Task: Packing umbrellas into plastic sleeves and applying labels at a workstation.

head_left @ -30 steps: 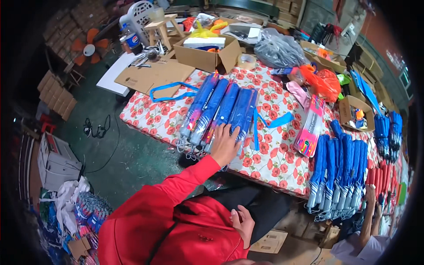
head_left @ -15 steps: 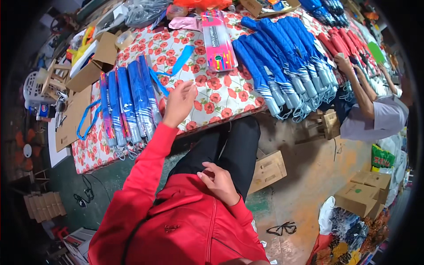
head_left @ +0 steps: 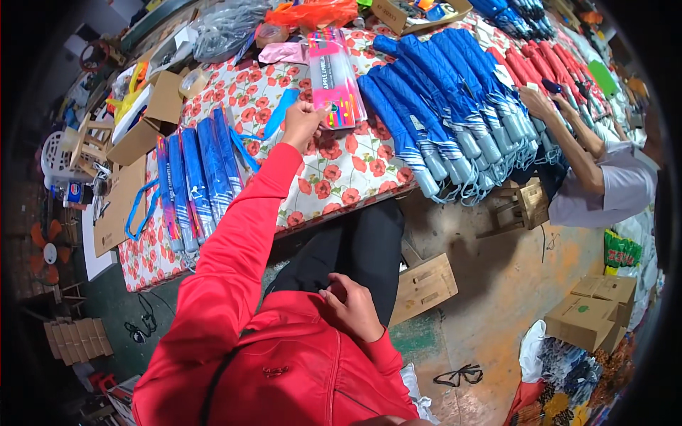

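Note:
On the flowered tablecloth lies a stack of flat pink and clear plastic umbrella sleeves (head_left: 332,71). My left hand (head_left: 304,126) reaches to the stack's lower left corner, its fingers pinched on the edge of a sleeve. My right hand (head_left: 353,309) rests over my lap, loosely curled with the fingers a little apart and nothing in it. Left of my left arm, several blue folded umbrellas (head_left: 190,167) lie side by side in sleeves. To the right of the stack is a big pile of blue folded umbrellas (head_left: 444,92) with grey handles and cord loops.
A blue strap (head_left: 280,113) lies by my left hand. Cardboard boxes (head_left: 153,117) stand at the table's left end. At right, another person's hand (head_left: 536,103) is by red umbrellas (head_left: 529,67). A wooden stool (head_left: 426,287) stands beside my leg; cartons (head_left: 582,319) sit on the floor.
My left hand has moved forward and right from over the bare tablecloth to the corner of the sleeve stack. My right hand has stayed over my lap, its fingers curling slightly more.

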`<state>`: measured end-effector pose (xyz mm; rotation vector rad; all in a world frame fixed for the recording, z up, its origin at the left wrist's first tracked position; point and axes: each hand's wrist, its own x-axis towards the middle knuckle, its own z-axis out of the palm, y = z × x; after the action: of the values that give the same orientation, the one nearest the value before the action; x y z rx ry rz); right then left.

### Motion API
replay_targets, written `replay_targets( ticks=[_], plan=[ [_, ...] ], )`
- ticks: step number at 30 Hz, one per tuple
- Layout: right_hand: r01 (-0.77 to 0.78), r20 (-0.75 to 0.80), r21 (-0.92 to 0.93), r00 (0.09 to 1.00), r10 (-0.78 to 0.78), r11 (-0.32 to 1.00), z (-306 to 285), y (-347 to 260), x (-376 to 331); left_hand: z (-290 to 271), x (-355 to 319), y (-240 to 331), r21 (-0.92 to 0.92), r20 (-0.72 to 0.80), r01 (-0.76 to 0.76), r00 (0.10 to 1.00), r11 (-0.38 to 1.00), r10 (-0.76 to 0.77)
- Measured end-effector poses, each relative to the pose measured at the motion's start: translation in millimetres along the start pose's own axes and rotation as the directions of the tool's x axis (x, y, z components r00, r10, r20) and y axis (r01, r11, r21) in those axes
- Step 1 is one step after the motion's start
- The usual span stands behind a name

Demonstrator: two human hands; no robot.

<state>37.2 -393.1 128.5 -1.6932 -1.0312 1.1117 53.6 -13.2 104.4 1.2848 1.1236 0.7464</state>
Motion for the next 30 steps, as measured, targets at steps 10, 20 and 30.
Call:
replay_targets(
  ticks=[10,20,30],
  plan=[
    [0.034,-0.004,-0.026,0.999,-0.034,0.999,-3.4,5.3,1.0,-8.4,-3.6,13.8,0.392,-0.142,-0.225,0.943,0.892,0.3],
    [0.06,-0.017,-0.095,0.998,-0.062,0.994,0.6,5.7,-1.1,-19.4,-28.0,32.0,0.302,-0.229,-0.203,0.933,0.931,0.278],
    [0.155,-0.328,-0.093,0.928,-0.177,0.984,1.1,-4.4,19.1,-39.5,-39.4,51.3,0.766,-0.169,-0.346,0.705,0.542,0.689]
  ],
)
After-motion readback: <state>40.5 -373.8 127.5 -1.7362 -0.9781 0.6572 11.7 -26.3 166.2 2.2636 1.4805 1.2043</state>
